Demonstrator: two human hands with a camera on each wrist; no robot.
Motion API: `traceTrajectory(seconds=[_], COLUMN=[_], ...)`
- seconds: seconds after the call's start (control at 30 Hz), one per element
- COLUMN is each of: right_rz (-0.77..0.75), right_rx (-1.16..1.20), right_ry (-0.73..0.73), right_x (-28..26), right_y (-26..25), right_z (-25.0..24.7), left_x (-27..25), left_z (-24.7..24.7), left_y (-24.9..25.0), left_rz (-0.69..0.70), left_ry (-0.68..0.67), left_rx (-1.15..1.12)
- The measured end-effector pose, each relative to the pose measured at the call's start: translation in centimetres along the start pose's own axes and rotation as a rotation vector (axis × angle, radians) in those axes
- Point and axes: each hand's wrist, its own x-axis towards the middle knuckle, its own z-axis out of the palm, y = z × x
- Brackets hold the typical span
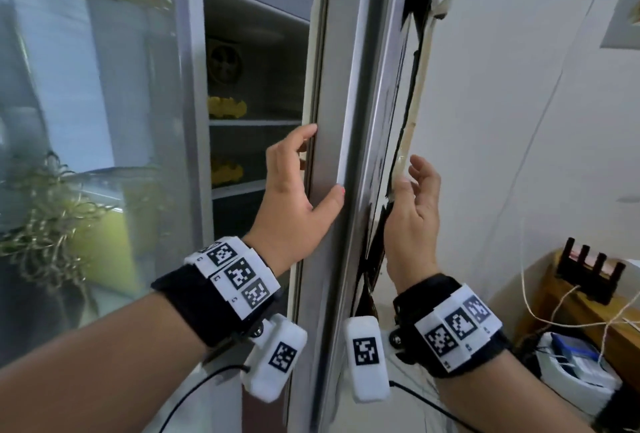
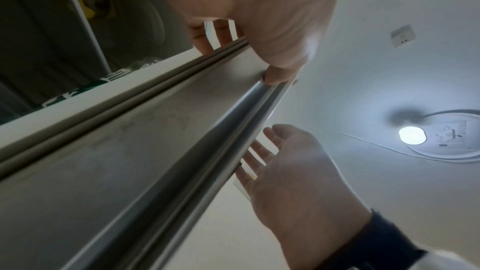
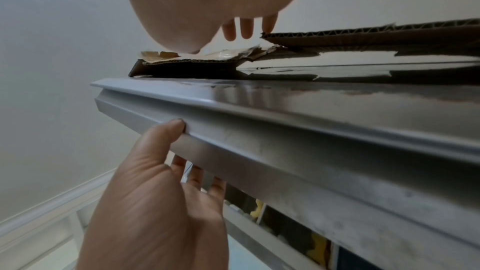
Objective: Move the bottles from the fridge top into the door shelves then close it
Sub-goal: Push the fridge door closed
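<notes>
Your left hand (image 1: 298,190) holds the fridge door (image 1: 332,141) by its free edge — thumb (image 3: 166,132) pressed on the outer grey face at the handle groove, fingers (image 2: 201,38) curled round onto the inner side by the rubber gasket (image 2: 109,108). The door stands ajar, edge-on to the head camera, with a gap between it and the fridge cabinet (image 1: 194,86). Your right hand (image 1: 414,221) is on the door's outer side, fingers loosely extended and spread, gripping nothing; its fingertips (image 3: 245,28) sit just at the torn corrugated cardboard (image 3: 363,32) stuck to the dark glossy front panel — touching or only just beside it, can't tell. Bottles: none clearly visible in any view; the door shelves face away from the head camera, so where the bottles sit can't be told. The left wrist view shows only a strip of green-and-white something (image 2: 78,91) behind the door's inner rim, too cut off to identify. Inside the cabinet, yellow items (image 1: 227,108) lie on a white shelf, more yellow on the shelf below, and a round fan-like vent (image 1: 225,63) on the back wall. Fridge side reflects plants (image 1: 45,224). At right, a white wall, a wooden table (image 1: 571,301) with a dark rack and white cables. Ceiling lamp (image 2: 411,136) is lit in the left wrist view.
</notes>
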Motion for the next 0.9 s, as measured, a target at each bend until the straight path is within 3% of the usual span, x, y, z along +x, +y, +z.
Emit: traceTrajectory(seconds=[0.47,0.63,0.9], right_rz=[0.042,0.078,0.051], right_rx=[0.038,-0.013,0.003], right_ry=[-0.171,-0.272,-0.311], right_x=[1.1,2.2,2.4], right_y=[1.2,2.6,3.8], right_z=[7.9,9.1,11.7], left_x=[1.4,2.0,2.2], left_z=[-6.0,-6.8,-7.5], left_y=[-4.3,-5.9,-8.1], left_rz=[-0.059,-0.086,-0.138], left_ry=[0.077,0.125,0.188], left_rx=[0.243,0.278,0.309])
